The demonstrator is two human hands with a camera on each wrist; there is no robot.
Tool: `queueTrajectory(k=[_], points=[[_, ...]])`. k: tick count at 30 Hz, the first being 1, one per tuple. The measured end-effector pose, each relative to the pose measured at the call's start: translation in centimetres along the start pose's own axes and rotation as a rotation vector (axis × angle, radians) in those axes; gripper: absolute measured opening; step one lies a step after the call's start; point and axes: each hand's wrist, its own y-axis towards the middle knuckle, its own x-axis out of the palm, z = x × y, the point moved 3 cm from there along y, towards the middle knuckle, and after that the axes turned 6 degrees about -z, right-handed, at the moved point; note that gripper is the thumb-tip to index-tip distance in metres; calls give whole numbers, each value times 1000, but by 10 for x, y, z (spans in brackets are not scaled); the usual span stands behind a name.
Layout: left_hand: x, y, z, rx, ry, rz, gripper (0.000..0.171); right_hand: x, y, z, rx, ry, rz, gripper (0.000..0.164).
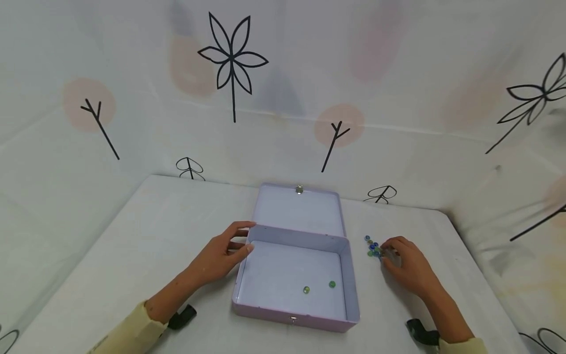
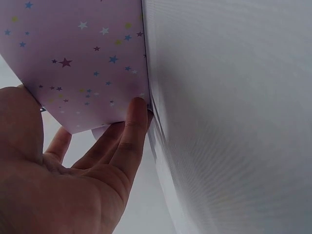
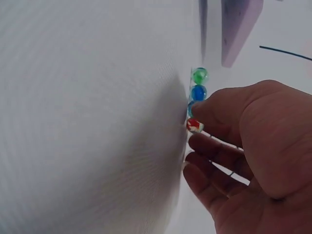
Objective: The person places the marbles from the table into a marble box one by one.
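A lilac tin box (image 1: 294,322) stands with its lid (image 1: 296,209) folded back. Two greenish glass marbles, one a green marble (image 1: 332,284), lie inside it. My left hand (image 1: 221,255) rests at the back left corner, fingers spread along the star-printed side (image 2: 83,63). To the right of the box is a small cluster of blue and green marbles (image 1: 372,247). Over its near side my right hand (image 1: 409,265) bends down, thumb and forefinger apart. A red and white marble (image 3: 194,125) shows between those fingertips, and the thumb partly covers a blue one.
The table has a white cover (image 1: 190,206), with a printed cloth wall (image 1: 283,147) rising behind it and at both sides. A metal clasp (image 1: 299,189) sits on the lid's far edge. Black straps are on both wrists.
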Motion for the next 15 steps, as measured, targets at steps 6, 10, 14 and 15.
queueTrajectory(k=[6,10,14,15], points=[[0,1,-1,-11,7,0,55,3,1,2,49,-16,-17,19],[0,1,0,2,7,-2,55,2,1,3,68,-17,-29,18],[0,0,0,1,4,-1,54,1,1,2,73,-7,-37,19],[0,0,0,-5,4,0,54,1,1,2,75,-7,-37,19]])
